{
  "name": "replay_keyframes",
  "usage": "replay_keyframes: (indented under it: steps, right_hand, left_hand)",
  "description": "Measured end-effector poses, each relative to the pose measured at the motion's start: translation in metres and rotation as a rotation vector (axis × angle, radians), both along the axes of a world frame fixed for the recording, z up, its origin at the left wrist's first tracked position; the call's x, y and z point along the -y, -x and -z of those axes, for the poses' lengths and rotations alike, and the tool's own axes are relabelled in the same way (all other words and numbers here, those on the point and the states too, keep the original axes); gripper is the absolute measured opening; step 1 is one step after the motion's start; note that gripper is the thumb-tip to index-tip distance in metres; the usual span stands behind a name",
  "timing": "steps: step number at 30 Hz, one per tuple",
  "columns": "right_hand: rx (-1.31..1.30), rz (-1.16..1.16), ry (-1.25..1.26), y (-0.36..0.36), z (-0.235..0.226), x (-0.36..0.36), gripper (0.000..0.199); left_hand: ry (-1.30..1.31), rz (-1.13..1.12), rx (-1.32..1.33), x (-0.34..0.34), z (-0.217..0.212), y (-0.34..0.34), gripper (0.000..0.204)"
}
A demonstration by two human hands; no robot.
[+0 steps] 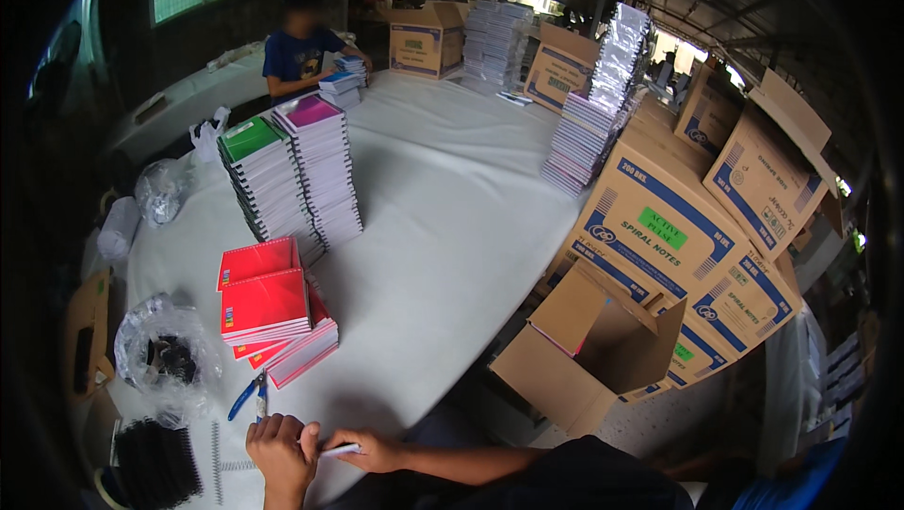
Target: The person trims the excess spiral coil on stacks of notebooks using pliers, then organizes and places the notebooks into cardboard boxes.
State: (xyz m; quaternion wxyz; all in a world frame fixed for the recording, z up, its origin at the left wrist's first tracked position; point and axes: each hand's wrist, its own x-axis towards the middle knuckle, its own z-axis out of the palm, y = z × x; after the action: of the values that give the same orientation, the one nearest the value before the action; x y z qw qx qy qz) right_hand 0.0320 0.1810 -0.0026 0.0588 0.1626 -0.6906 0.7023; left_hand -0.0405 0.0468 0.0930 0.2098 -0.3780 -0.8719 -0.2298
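My left hand [280, 453] and my right hand [369, 449] meet at the near edge of the white table [443, 218], both closed on a thin white notebook [337, 451] held edge-on between them. A loose wire spiral [216, 461] lies just left of my left hand. Blue-handled pliers [250, 394] rest on the table a little beyond it. Red-covered spiral notebooks [268, 307] are piled farther out.
Tall notebook stacks, one green-topped [264, 185] and one magenta-topped [325, 171], stand mid-table. An open cardboard box [589, 350] sits by the table's right side, printed cartons [659, 227] behind it. A clear bag [165, 355] and black spirals [155, 463] lie at left. Another person [299, 44] works at the far end.
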Motion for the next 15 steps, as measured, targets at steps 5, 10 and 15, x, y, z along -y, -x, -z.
replay_keyframes:
  steps: [5, 10, 15]
  right_hand:
    - [-0.113, 0.073, 0.102, 0.006, -0.002, 0.002, 0.017]
    - [0.042, -0.14, 0.269, 0.015, 0.004, 0.001, 0.02]
    - [-0.113, -0.079, -0.146, 0.006, -0.005, -0.004, 0.031]
  left_hand:
    - [-0.008, 0.011, -0.074, 0.008, 0.016, -0.004, 0.048]
    - [-0.084, 0.035, -0.09, 0.011, 0.032, -0.002, 0.047]
    - [-0.096, -0.063, -0.371, 0.024, 0.03, -0.008, 0.053]
